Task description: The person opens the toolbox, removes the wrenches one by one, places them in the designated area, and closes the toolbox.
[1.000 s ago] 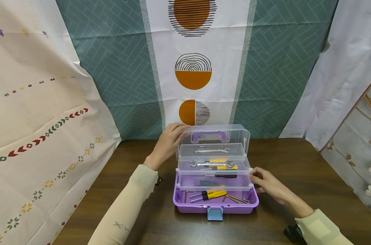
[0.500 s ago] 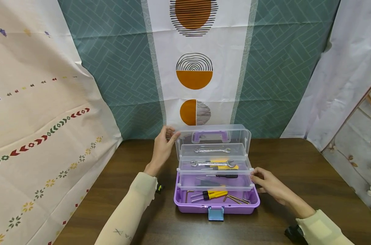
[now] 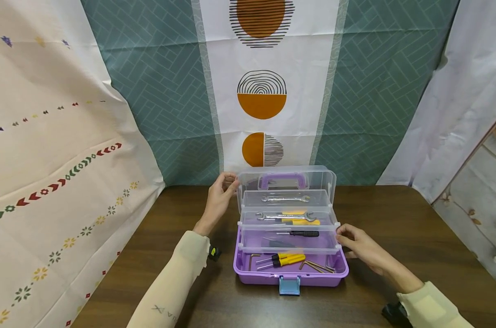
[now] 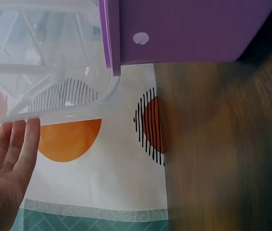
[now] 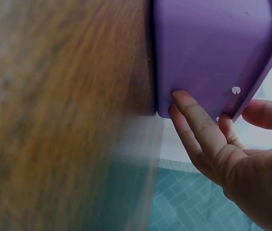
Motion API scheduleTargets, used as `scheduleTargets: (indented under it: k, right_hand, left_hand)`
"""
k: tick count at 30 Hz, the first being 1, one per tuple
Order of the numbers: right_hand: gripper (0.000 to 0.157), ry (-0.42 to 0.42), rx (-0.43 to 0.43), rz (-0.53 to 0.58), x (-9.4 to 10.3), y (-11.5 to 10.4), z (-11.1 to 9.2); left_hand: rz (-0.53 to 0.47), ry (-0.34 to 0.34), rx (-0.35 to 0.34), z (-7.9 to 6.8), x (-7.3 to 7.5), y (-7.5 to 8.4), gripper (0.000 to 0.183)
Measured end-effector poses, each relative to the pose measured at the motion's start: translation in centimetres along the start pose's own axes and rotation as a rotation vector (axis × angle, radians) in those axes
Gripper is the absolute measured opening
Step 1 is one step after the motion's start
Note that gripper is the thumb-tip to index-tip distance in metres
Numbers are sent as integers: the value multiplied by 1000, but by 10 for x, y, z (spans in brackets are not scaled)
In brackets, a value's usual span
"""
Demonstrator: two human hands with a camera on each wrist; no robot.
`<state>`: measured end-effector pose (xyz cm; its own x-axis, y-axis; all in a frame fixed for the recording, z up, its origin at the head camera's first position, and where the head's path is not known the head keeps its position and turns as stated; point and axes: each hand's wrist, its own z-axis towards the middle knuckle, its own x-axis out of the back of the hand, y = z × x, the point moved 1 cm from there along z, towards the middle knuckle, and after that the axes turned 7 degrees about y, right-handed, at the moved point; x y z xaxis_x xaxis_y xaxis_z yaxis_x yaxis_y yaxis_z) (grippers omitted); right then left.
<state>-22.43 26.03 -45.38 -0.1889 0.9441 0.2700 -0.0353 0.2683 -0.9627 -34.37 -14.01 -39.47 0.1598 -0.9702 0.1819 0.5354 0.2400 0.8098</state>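
A purple toolbox (image 3: 258,279) with its clear lid (image 3: 248,182) raised stands on the table. Stepped clear trays (image 3: 248,246) spread over its base. My left hand (image 3: 218,200) pinches the lid's left edge between thumb and fingertips. On the other side, my right hand (image 3: 362,248) holds the right wall near the back; in the right wrist view its fingers (image 5: 201,125) lie against the purple side and the thumb is at the rim. Wrenches (image 3: 286,217) and a black screwdriver (image 3: 305,233) show in the trays. Yellow-handled screwdrivers (image 3: 290,260) and hex keys (image 3: 315,266) lie in the base.
A light blue latch (image 3: 289,286) hangs down at the toolbox's front. The brown wooden table (image 3: 182,205) reaches back to a patterned curtain (image 3: 174,91). More patterned cloth (image 3: 67,159) hangs along the left side.
My left hand has slid from the lid's top left corner to its left edge, and its thumb now meets the edge. The right hand and toolbox hold still.
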Motion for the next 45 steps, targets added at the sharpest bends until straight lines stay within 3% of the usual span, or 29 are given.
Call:
scheduleTargets:
  k: [12, 33, 40, 45]
  right_hand:
    - [23, -1, 11, 15, 0, 0, -1]
    - [23, -4, 12, 21, -1, 0, -1]
    - [20, 0, -5, 17, 0, 0, -1]
    - [21, -11, 0, 22, 0, 0, -1]
  left_hand:
    - [-13, 69, 33, 9, -7, -3, 23]
    - [105, -53, 153, 20, -9, -14, 32]
    - [173, -152, 172, 23, -10, -23, 45]
    - [183, -183, 185, 24, -11, -27, 47]
